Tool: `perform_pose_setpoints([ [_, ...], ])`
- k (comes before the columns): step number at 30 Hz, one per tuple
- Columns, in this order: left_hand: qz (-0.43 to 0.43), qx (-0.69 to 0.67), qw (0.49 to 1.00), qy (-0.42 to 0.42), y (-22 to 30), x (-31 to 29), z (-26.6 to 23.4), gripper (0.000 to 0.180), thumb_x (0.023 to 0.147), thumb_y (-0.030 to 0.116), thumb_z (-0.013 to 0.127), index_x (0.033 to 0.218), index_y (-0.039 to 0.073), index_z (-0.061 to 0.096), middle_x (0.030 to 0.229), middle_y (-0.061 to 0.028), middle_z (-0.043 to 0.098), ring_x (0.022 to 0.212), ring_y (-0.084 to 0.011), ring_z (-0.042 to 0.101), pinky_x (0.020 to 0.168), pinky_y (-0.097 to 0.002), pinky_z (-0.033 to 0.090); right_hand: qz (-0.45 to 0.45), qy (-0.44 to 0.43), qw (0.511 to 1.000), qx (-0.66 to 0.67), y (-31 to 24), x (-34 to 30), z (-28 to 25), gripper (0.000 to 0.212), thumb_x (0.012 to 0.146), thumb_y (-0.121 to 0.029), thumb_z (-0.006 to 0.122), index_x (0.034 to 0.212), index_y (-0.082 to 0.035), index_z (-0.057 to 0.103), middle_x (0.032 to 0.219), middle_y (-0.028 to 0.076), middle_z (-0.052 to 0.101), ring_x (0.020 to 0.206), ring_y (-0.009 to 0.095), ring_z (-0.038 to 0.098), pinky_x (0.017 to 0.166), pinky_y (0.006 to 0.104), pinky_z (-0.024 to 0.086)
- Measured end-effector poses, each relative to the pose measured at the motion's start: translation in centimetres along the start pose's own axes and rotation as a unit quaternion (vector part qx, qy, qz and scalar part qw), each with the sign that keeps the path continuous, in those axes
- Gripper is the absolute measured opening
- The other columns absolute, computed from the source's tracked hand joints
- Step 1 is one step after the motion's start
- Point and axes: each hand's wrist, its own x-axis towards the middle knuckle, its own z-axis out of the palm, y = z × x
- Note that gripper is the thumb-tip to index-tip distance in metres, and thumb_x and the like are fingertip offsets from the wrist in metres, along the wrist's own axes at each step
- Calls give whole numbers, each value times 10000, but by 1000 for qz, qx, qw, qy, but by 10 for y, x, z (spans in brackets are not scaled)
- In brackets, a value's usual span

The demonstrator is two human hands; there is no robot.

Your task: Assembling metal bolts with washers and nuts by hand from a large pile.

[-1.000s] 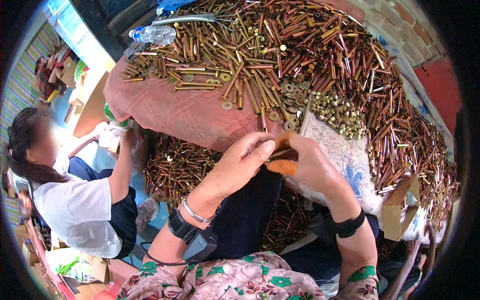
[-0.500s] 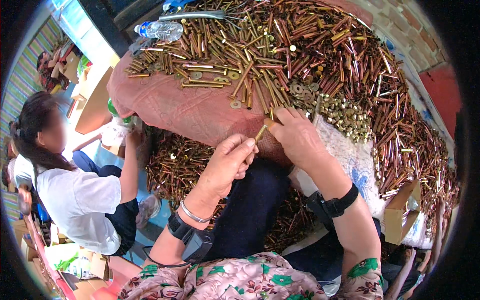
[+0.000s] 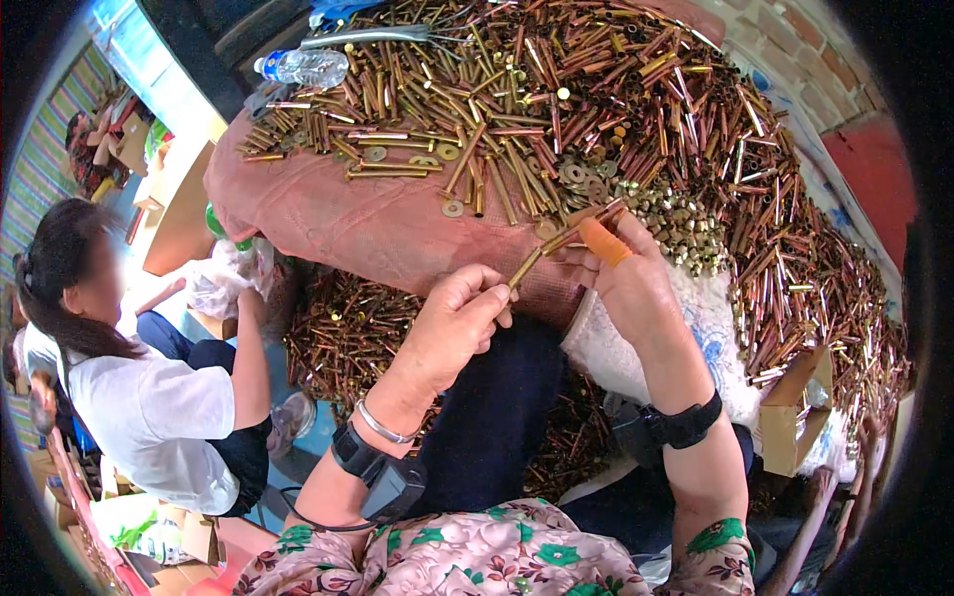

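My left hand [image 3: 459, 323] is closed, its thumb and fingers pinching a slim brass-coloured bolt [image 3: 525, 266] that points up to the right. My right hand [image 3: 628, 273], with an orange cover on one finger, is turned partly palm-up and grips a coppery metal tube [image 3: 568, 238]. One end of the tube meets the bolt's far end, roughly in line; whether it is slipped over the bolt I cannot tell. Just beyond both hands lie flat washers [image 3: 584, 181], small brass-coloured nuts [image 3: 681, 226] and loose bolts [image 3: 477, 159] on a reddish mesh sack [image 3: 368, 214].
Coppery tubes [image 3: 795, 238] are heaped on the right, beside a white cloth sack [image 3: 701, 308]. A small cardboard box [image 3: 795, 412] stands at the right. At the far left lies a water bottle [image 3: 303, 68]. A person [image 3: 159, 368] in a white shirt sits to my left, handling a plastic bag.
My right hand has turned palm-up and moved slightly right, and a coppery tube now shows in it. My left hand keeps the bolt in nearly the same place. The seated person's hands moved.
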Motion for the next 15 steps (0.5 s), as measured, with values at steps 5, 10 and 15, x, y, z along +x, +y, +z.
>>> perform_pose_setpoints([
  [5, 21, 81, 997, 2, 2, -1, 7, 99, 894, 142, 487, 883, 59, 539, 690, 4, 514, 509, -15, 360, 441, -154, 282, 40, -2, 998, 40, -6, -6, -4, 179, 909, -35, 441, 1072, -13, 511, 986, 96, 585, 831, 197, 589, 737, 349, 530],
  [10, 75, 196, 978, 1, 4, 2, 13, 97, 880, 148, 503, 865, 60, 539, 695, 13, 517, 533, -24, 390, 468, -170, 320, 67, 16, 995, 76, -6, -7, -18, 162, 909, -34, 428, 1044, -19, 516, 980, 102, 587, 815, 187, 590, 720, 355, 539],
  [15, 121, 318, 940, 26, 5, 1, 27, 111, 842, 135, 535, 847, 24, 542, 685, -4, 515, 590, -65, 437, 532, -228, 370, 20, 48, 999, -8, -13, -22, -12, 174, 906, -51, 419, 1060, 3, 479, 968, 123, 576, 855, 249, 614, 740, 396, 541],
])
